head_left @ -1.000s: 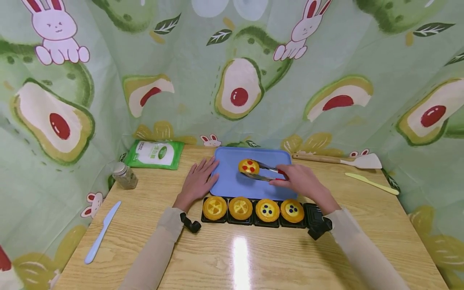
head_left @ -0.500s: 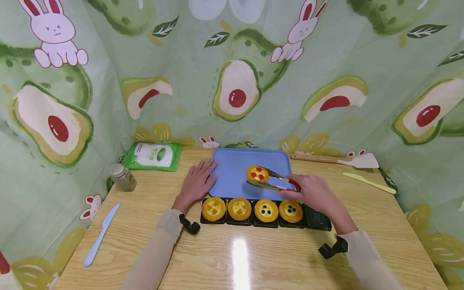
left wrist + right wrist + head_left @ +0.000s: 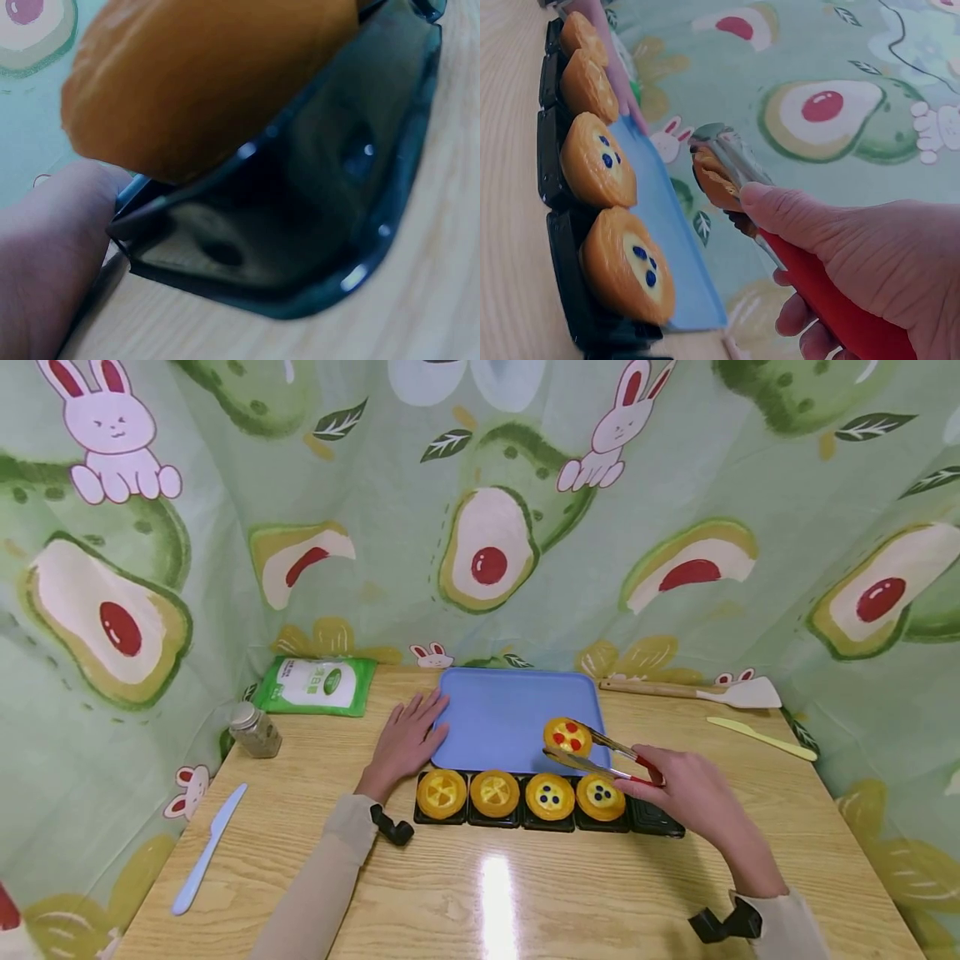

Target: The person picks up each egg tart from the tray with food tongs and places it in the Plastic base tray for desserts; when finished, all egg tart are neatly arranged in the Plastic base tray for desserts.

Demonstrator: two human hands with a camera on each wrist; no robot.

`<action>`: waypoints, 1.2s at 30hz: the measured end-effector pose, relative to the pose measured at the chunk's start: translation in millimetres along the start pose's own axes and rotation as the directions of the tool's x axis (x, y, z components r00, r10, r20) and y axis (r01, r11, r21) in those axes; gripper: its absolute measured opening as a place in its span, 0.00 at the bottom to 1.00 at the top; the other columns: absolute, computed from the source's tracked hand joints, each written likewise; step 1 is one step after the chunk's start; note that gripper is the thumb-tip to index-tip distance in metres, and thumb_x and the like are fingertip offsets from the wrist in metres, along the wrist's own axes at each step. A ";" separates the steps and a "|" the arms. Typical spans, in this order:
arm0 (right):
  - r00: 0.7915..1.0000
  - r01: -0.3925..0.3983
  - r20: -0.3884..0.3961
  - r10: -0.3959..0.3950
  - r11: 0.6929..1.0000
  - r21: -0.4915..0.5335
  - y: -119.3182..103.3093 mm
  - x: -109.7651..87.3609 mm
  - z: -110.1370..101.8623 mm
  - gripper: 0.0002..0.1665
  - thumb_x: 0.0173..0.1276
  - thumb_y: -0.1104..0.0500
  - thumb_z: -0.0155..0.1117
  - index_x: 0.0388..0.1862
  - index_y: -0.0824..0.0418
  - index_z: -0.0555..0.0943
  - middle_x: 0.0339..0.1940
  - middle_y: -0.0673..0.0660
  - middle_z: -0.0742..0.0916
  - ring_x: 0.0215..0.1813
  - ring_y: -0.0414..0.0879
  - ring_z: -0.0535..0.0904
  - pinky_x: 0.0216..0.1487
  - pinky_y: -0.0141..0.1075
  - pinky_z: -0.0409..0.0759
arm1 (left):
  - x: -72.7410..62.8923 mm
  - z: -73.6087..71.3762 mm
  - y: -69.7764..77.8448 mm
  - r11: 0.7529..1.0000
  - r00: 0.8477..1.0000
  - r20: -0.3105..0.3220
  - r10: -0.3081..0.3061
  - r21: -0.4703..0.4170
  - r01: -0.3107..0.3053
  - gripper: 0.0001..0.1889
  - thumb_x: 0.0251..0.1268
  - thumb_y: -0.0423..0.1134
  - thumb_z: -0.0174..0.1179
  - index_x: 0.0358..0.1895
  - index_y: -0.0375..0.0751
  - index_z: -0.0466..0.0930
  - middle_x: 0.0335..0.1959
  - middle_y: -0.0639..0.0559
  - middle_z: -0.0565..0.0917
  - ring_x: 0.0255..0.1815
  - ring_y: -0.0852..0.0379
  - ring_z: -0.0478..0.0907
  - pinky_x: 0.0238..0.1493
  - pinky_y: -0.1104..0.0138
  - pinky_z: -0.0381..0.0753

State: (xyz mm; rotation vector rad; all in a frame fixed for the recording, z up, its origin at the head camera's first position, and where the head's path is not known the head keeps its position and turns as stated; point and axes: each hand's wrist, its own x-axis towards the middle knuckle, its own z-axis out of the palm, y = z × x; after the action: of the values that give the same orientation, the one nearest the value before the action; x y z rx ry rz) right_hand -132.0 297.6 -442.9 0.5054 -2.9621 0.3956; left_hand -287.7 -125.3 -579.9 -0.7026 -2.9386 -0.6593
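My right hand (image 3: 693,789) grips red-handled metal tongs (image 3: 611,766), whose tips pinch an egg tart with red pieces on top (image 3: 564,737). That tart hangs over the front right of the blue tray (image 3: 487,710). In the right wrist view the tongs' red handle (image 3: 832,300) lies between thumb and fingers. My left hand (image 3: 408,735) lies flat with straight fingers at the tray's left edge. Along the tray's front, black plastic holders carry two tarts with a wedge pattern (image 3: 441,794) and two with blue dots (image 3: 550,797). A black holder without a tart (image 3: 656,818) ends the row at right.
A green-and-white packet (image 3: 315,685) and a glass jar with a metal lid (image 3: 255,731) stand at the back left. A blue plastic knife (image 3: 210,849) lies at left. Behind on the right are a white-headed spatula (image 3: 742,695) and a pale yellow knife (image 3: 761,738).
The right hand has carried the tongs and the red-topped tart from the middle of the tray rightward and toward the front. The left hand has stayed in place.
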 end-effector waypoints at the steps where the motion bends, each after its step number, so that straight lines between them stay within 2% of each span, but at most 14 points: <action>1: 1.000 -0.004 -0.006 0.004 1.000 -0.001 1.5 -5.0 -1.2 0.20 0.65 0.41 0.76 0.33 0.52 0.79 0.17 0.43 0.67 0.18 0.37 0.58 0.22 0.32 0.53 | 0.2 -0.1 0.4 1.000 1.000 0.000 0.003 0.000 -0.003 0.33 0.84 0.62 0.38 0.86 0.58 0.53 0.86 0.58 0.51 0.87 0.45 0.44 0.83 0.43 0.42; 3: 1.000 -0.021 -0.013 0.021 1.000 -0.011 4.3 -14.9 -3.6 0.23 0.65 0.40 0.76 0.28 0.49 0.73 0.17 0.43 0.67 0.17 0.36 0.57 0.22 0.32 0.53 | 1.0 -0.6 1.4 1.000 1.000 -0.002 0.010 -0.004 -0.010 0.33 0.84 0.61 0.39 0.86 0.57 0.53 0.86 0.57 0.52 0.87 0.44 0.45 0.83 0.42 0.42; 5: 0.999 -0.047 -0.010 0.047 0.999 -0.021 7.0 -24.3 -5.9 0.24 0.65 0.39 0.76 0.27 0.48 0.71 0.17 0.43 0.67 0.18 0.36 0.58 0.22 0.32 0.53 | 1.6 -1.2 2.1 1.000 1.000 -0.002 0.012 -0.005 -0.012 0.33 0.84 0.61 0.39 0.86 0.57 0.53 0.86 0.57 0.52 0.87 0.44 0.45 0.83 0.42 0.42; 17: 0.978 -0.208 0.026 0.209 0.977 -0.041 17.7 -67.1 -14.2 0.22 0.66 0.35 0.73 0.35 0.50 0.78 0.20 0.43 0.69 0.20 0.39 0.60 0.22 0.34 0.54 | 2.8 -1.1 0.8 1.000 1.000 0.009 0.002 0.001 -0.002 0.33 0.84 0.61 0.38 0.86 0.57 0.52 0.87 0.57 0.50 0.87 0.45 0.43 0.83 0.43 0.41; 22: 0.968 -0.252 0.006 0.252 0.967 -0.044 24.6 -86.2 -15.3 0.25 0.66 0.35 0.73 0.27 0.47 0.71 0.18 0.43 0.68 0.19 0.39 0.59 0.21 0.34 0.53 | 1.5 -0.2 2.6 1.000 1.000 0.002 -0.002 -0.006 0.002 0.33 0.84 0.61 0.39 0.86 0.56 0.54 0.87 0.56 0.52 0.87 0.44 0.45 0.83 0.42 0.41; 26: 0.958 -0.287 0.000 0.288 0.956 -0.052 30.8 -102.1 -15.5 0.26 0.66 0.36 0.74 0.26 0.46 0.69 0.18 0.44 0.68 0.19 0.39 0.60 0.21 0.34 0.53 | 1.3 -0.1 2.8 1.000 1.000 0.001 -0.001 -0.006 0.001 0.33 0.85 0.61 0.38 0.85 0.56 0.54 0.86 0.56 0.52 0.87 0.44 0.45 0.83 0.43 0.42; 31: 0.943 -0.327 0.046 0.330 0.943 -0.067 38.8 -117.8 -12.6 0.28 0.66 0.33 0.72 0.25 0.47 0.68 0.18 0.45 0.67 0.20 0.41 0.60 0.22 0.36 0.52 | 0.9 0.7 1.2 1.000 1.000 0.009 -0.004 -0.008 0.004 0.33 0.84 0.62 0.37 0.86 0.58 0.52 0.87 0.58 0.50 0.87 0.45 0.43 0.83 0.43 0.40; 36: 0.931 -0.350 0.089 0.354 0.935 -0.056 43.5 -123.5 -4.8 0.28 0.68 0.33 0.70 0.25 0.48 0.68 0.18 0.46 0.67 0.20 0.42 0.61 0.22 0.36 0.53 | 0.1 2.4 -0.4 1.000 1.000 0.001 -0.002 -0.015 0.002 0.33 0.85 0.62 0.39 0.86 0.58 0.53 0.87 0.58 0.50 0.87 0.45 0.43 0.83 0.43 0.40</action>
State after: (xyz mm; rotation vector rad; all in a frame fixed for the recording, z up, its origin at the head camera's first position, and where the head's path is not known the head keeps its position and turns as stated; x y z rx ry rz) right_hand -30.5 376.9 -467.2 -0.0194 -3.1487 0.3507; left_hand -287.9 -124.6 -582.2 -0.7016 -2.9390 -0.6820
